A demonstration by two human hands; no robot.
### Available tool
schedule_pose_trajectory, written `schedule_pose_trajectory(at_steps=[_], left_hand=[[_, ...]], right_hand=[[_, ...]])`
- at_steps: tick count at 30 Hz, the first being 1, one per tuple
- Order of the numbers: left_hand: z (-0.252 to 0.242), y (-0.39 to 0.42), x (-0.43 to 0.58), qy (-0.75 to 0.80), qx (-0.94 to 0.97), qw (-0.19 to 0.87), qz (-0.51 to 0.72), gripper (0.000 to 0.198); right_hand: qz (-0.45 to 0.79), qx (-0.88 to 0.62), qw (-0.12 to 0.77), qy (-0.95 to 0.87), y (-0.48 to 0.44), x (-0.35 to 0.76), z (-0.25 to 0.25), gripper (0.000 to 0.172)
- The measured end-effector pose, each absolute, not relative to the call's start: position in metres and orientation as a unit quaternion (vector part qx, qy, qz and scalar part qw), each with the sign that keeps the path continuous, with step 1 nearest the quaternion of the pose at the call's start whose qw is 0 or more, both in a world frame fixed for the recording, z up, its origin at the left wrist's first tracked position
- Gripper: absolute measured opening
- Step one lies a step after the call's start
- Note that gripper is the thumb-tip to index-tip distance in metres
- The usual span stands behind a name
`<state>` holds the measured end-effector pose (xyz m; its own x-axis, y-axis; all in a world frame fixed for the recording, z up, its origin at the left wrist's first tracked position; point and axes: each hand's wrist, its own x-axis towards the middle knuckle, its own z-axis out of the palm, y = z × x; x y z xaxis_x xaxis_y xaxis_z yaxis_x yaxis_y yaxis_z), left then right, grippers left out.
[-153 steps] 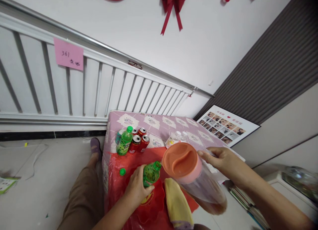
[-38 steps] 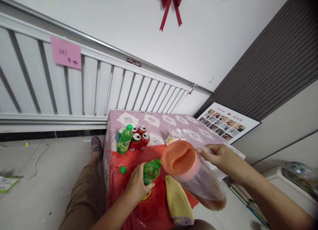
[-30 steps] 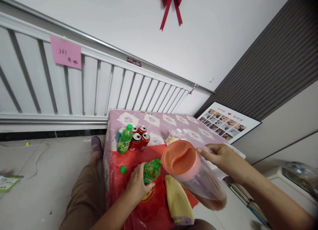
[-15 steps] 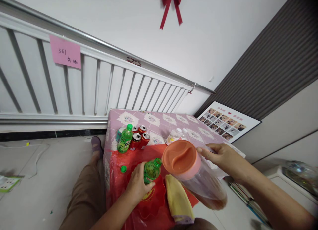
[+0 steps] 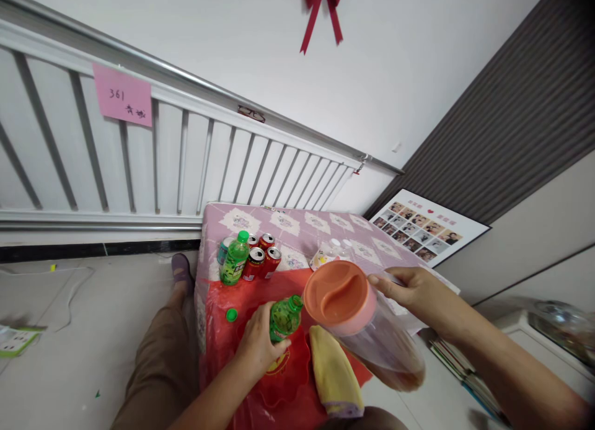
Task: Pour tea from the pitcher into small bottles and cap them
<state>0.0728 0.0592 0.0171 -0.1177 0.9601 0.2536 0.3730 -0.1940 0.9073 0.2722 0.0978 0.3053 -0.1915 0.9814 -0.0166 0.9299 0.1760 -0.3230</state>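
Note:
My left hand [image 5: 260, 338] is wrapped round an uncapped green bottle [image 5: 284, 320] above a red tray [image 5: 292, 383]. In my right hand [image 5: 409, 289] is the handle of a clear pitcher [image 5: 385, 343] with an orange lid [image 5: 335, 292]. The pitcher is tilted, its lid side close to the bottle's mouth, and brown liquid lies at its lower end. Whether liquid passes between them I cannot tell. A green cap [image 5: 231, 315] lies on the red cover left of the tray. A folded yellow cloth [image 5: 335, 371] rests to the tray's right.
A capped green bottle [image 5: 235, 259] stands beside several red cans [image 5: 271, 263] on the patterned tablecloth [image 5: 320, 222]. Clear containers with white lids [image 5: 335, 247] stand behind the pitcher. A white radiator [image 5: 223, 157] runs behind the table; a photo board [image 5: 430, 225] leans at right.
Almost nothing differs. Both hands keep the bottle and the tilted pitcher in the same place, and the view has shifted very slightly.

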Motion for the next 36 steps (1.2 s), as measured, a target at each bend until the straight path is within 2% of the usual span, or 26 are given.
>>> schedule_pose_trajectory(at_steps=[36], left_hand=[[0.0132,0.06,0.0748,0.565,0.584,0.298,0.502,0.074]], right_hand=[[0.133,-0.624,0.116,-0.761,0.0981,0.2725,0.3041,0.055]])
